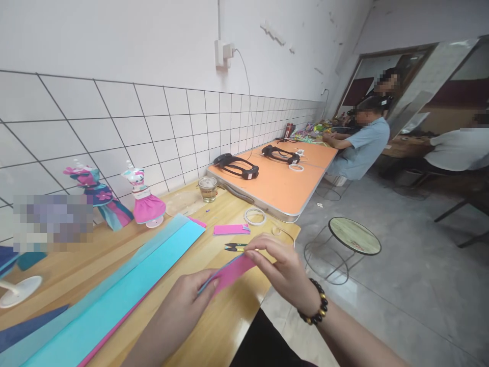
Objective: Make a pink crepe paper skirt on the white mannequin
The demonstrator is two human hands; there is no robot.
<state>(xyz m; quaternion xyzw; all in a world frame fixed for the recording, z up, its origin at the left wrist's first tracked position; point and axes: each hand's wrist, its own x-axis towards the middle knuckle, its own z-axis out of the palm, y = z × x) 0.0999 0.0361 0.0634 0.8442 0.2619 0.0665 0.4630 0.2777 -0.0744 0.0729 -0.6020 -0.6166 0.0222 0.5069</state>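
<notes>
Wooden worktop (pixel 114 255) stands against a white tiled wall (pixel 171 122). Left hand (pixel 187 300) and right hand (pixel 282 267) hold a pink paper strip (pixel 233 272) between them just above the worktop's near edge; fingers (pixel 263 252) of both hands are closed on it. Long turquoise paper sheets (pixel 126 290) lie along the worktop. Small snips (pixel 235 247), a pink offcut (pixel 231 229), a tape ring (pixel 254 216) and a glass jar (pixel 208 188) lie beyond. Two dressed doll forms (pixel 143 201) stand by the wall. An adjoining orange table (pixel 282 183) carries black headsets (pixel 237 165). A round stool (pixel 355 235) stands on the grey concrete floor (pixel 412 255). Other people sit farther down the room.
</notes>
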